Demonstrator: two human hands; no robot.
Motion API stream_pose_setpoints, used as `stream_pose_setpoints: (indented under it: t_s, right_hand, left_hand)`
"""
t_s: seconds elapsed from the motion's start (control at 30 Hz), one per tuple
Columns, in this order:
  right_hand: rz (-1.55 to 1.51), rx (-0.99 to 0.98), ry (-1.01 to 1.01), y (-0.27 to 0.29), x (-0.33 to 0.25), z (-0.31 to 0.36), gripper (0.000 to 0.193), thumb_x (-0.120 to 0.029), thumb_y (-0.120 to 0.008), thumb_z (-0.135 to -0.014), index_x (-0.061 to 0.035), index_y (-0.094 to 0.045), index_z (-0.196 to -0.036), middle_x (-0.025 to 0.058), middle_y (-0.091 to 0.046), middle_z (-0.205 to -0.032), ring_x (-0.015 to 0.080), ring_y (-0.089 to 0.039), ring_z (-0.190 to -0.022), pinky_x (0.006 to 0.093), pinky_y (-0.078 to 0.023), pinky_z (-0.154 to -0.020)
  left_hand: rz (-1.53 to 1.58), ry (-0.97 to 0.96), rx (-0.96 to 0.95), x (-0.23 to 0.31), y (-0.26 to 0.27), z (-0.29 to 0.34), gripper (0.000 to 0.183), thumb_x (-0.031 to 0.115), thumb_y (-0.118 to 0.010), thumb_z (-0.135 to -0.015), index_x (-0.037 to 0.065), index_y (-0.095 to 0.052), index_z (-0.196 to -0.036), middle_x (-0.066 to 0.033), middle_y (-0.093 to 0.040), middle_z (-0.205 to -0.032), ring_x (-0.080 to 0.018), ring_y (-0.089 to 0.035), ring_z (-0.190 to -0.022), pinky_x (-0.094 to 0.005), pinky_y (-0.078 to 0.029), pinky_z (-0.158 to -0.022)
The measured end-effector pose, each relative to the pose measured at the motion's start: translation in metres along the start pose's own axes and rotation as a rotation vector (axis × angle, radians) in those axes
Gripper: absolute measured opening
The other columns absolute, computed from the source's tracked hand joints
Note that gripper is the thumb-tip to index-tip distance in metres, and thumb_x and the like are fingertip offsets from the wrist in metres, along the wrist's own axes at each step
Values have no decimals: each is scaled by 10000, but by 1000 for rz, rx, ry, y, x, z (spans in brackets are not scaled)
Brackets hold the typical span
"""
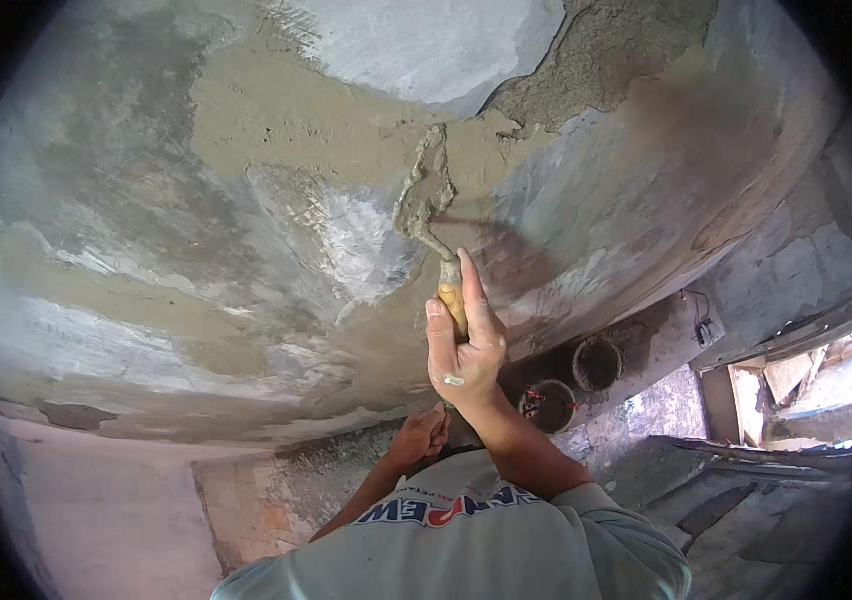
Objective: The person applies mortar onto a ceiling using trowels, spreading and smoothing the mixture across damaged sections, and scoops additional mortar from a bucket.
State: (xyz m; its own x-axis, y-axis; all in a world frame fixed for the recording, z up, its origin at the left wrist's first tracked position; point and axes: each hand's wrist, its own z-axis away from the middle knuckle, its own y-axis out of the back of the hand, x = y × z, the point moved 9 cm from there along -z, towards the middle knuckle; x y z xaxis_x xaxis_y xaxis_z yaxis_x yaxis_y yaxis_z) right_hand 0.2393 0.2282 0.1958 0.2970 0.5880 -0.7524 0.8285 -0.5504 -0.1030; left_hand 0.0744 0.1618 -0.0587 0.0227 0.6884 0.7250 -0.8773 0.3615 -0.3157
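Note:
My right hand [468, 350] is closed round the yellowish handle of a trowel [426, 195], with a finger stretched along it toward the neck. Wet grey mortar coats the blade, which lies against or close to the wall [356, 240]; the exact contact cannot be told. Around the blade tip spreads a band of smooth, damp mortar [286, 120]. Lower down, in front of my chest, my left hand [418, 438] is curled closed. Whatever its fingers hold, if anything, is hidden.
Two round buckets stand below on the right, a dark one [598, 364] and another [548, 408] with red at its rim. Rough, exposed mortar [606, 60] shows at the top. A small fitting with wires [703, 325] and a bright opening [816, 390] lie farther right.

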Motion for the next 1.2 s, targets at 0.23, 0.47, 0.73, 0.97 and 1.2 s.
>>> stream_pose_setpoints:
  t_s: [0.23, 0.47, 0.73, 0.97, 1.2]
  right_hand:
    - [-89, -152, 9, 4, -8, 5, 499, 17, -660, -911, 88, -567, -1397, 166, -711, -1064, 160, -648, -856, 287, -531, -797]
    - [177, 45, 132, 67, 7, -14, 491, 0, -663, -899, 44, -593, -1382, 167, -674, -877, 252, -654, -729, 345, -533, -675]
    - [495, 37, 236, 75, 19, -23, 490, -2, -661, -904, 22, -583, -1386, 160, -647, -843, 313, -653, -703, 387, -537, -653]
    - [493, 46, 214, 97, 10, -8, 437, -25, -649, -924, 50, -605, -1352, 180, -678, -906, 333, -671, -756, 400, -548, -688]
    - [568, -24, 302, 91, 19, -40, 459, -24, -674, -901, -2, -628, -1357, 161, -666, -893, 315, -654, -744, 384, -532, -665]
  left_hand:
    - [-7, 51, -31, -9, 12, -13, 313, 325, -482, -1076, 60, -530, -915, 19, -397, -682, -60, -394, -583, -208, -273, -428]
    - [-79, 41, -20, 4, 0, -15, 361, 377, -464, -1089, 70, -528, -911, 31, -385, -683, -57, -405, -594, -199, -283, -429]
    - [15, 39, -45, -3, 2, -23, 362, 404, -457, -1088, 99, -516, -903, 20, -423, -649, -65, -362, -490, -235, -267, -421]
    - [-87, -23, -95, 10, -10, -10, 386, 453, -442, -1090, 116, -498, -910, 25, -420, -646, -62, -341, -477, -241, -265, -420]
    - [-63, -33, -100, 14, -20, -6, 401, 471, -438, -1091, 121, -501, -904, 26, -409, -631, -66, -344, -463, -250, -262, -402]
